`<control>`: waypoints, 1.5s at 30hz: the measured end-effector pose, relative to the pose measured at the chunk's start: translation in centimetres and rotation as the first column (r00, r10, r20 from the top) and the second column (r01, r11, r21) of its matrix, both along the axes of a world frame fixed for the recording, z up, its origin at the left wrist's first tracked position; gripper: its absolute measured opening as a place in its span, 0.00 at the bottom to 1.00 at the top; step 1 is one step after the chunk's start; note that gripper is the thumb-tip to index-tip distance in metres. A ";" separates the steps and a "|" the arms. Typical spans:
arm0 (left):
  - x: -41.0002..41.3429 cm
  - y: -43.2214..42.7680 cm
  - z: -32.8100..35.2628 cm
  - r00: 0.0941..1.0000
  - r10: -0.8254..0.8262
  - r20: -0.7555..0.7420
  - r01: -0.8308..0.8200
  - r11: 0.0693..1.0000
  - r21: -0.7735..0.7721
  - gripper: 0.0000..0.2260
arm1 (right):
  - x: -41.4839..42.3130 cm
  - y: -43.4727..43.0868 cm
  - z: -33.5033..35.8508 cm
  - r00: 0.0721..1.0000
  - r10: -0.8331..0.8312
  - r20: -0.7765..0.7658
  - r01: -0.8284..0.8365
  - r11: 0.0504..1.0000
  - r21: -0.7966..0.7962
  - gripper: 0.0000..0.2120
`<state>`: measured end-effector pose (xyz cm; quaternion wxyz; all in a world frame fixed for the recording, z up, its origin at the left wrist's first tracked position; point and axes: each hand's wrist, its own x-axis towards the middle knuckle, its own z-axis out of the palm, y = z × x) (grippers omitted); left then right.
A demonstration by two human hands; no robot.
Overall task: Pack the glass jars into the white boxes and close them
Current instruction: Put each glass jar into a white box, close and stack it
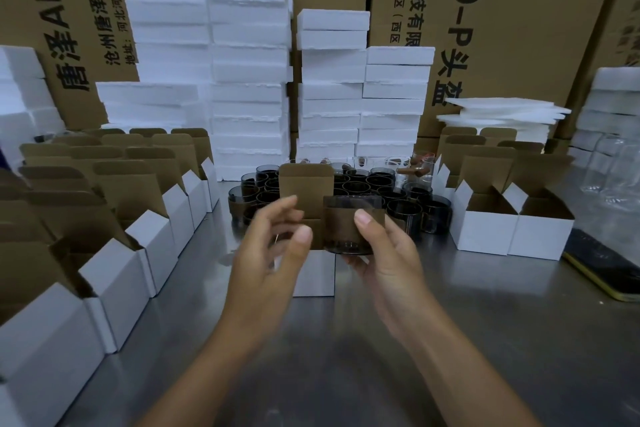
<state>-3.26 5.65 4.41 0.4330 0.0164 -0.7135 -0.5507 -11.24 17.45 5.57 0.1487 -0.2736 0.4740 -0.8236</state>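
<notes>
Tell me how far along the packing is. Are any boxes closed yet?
Done: no closed white box is in view. In hand: the right hand holds a dark glass jar beside the centre white box, whose lid flap is up; the left hand is open next to it. Left: the cluster of dark jars behind, the open boxes at left and the two open boxes at right.

One wide-angle head-worn camera looks forward and down, close over the shiny grey metal table (pixel 554 322), with tall brown cardboard cartons (pixel 536 28) closing the background.
</notes>
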 end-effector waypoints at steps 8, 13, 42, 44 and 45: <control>-0.4 0.3 -0.2 0.979 -0.196 0.062 0.186 0.973 0.135 0.23 | 0.4 -0.7 -0.4 0.993 0.047 -0.111 -0.039 0.996 0.080 0.18; -0.6 -0.1 -0.2 0.976 -0.209 0.052 0.196 0.962 0.191 0.27 | 0.2 -0.9 -0.5 0.992 0.074 -0.102 -0.059 0.988 0.146 0.15; -0.3 -0.1 0.1 0.894 -0.447 0.036 0.419 0.861 0.289 0.17 | 2.0 -2.1 -2.3 0.636 -0.439 -0.635 0.574 0.819 0.009 0.32; -0.3 -0.3 0.2 0.888 -0.460 0.016 0.433 0.846 0.310 0.18 | 2.3 -2.3 -2.3 0.630 -0.448 -0.635 0.581 0.814 0.001 0.32; -0.2 -0.4 0.3 0.882 -0.471 0.007 0.443 0.835 0.328 0.20 | 2.4 -2.4 -2.2 0.640 -0.441 -0.629 0.569 0.822 0.002 0.32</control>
